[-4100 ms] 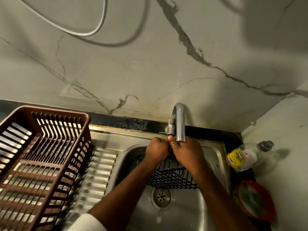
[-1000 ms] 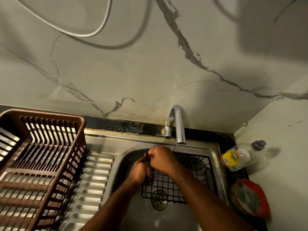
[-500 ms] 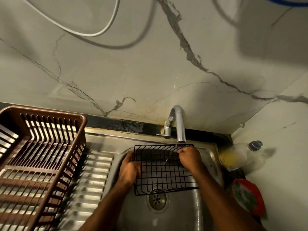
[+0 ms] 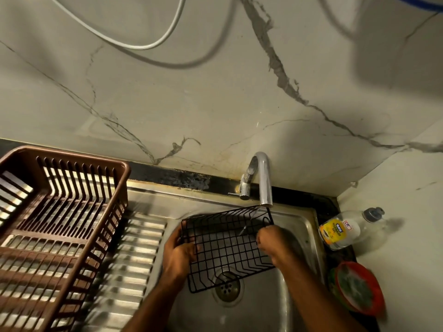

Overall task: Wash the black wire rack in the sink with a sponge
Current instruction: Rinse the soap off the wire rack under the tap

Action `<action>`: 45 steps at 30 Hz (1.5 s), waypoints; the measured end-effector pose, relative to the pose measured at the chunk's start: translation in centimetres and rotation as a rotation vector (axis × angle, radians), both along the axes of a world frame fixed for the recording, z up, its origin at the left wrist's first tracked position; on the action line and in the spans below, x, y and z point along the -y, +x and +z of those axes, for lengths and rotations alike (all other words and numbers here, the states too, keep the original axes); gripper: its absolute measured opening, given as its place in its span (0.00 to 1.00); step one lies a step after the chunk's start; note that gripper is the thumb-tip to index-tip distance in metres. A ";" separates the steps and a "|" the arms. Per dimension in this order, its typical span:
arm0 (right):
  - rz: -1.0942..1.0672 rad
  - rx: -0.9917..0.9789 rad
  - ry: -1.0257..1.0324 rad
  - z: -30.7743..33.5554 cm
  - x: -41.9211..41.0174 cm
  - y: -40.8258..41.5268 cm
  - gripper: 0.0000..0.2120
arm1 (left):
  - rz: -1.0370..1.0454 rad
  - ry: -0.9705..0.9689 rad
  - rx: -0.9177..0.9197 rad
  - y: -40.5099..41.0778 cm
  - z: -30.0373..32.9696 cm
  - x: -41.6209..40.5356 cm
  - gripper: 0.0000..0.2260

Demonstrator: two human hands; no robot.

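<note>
while between both hands, rack (image 4: 225,245) hangs tilted

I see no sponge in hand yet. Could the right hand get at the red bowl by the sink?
Probably yes, once it lets go: the right hand grips the rack, and nothing stands between it and the bowl.

Quick count: one black wire rack (image 4: 227,248), two hands on it, left hand (image 4: 178,256) and right hand (image 4: 273,240). One sink (image 4: 304,226), one tap (image 4: 262,178), one brown dish basket (image 4: 60,226), one soap bottle (image 4: 347,230), one red bowl (image 4: 359,291), one white cable (image 4: 134,41).
</note>
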State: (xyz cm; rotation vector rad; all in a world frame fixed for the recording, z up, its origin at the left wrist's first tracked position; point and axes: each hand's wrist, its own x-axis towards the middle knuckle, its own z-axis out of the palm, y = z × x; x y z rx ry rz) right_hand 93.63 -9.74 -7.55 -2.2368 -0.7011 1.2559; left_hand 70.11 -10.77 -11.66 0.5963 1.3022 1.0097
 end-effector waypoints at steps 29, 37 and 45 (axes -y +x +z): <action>1.141 0.610 -0.126 -1.5 5.6 -9.2 0.42 | 0.039 0.269 -0.035 -1.9 2.3 0.8 0.41; 1.184 0.527 0.076 -0.4 5.8 -5.7 0.39 | -0.095 0.413 -0.064 -0.6 2.2 -1.9 0.42; 0.872 0.744 -0.145 -0.1 5.4 -1.3 0.34 | -0.131 0.482 0.009 0.3 2.2 -4.1 0.43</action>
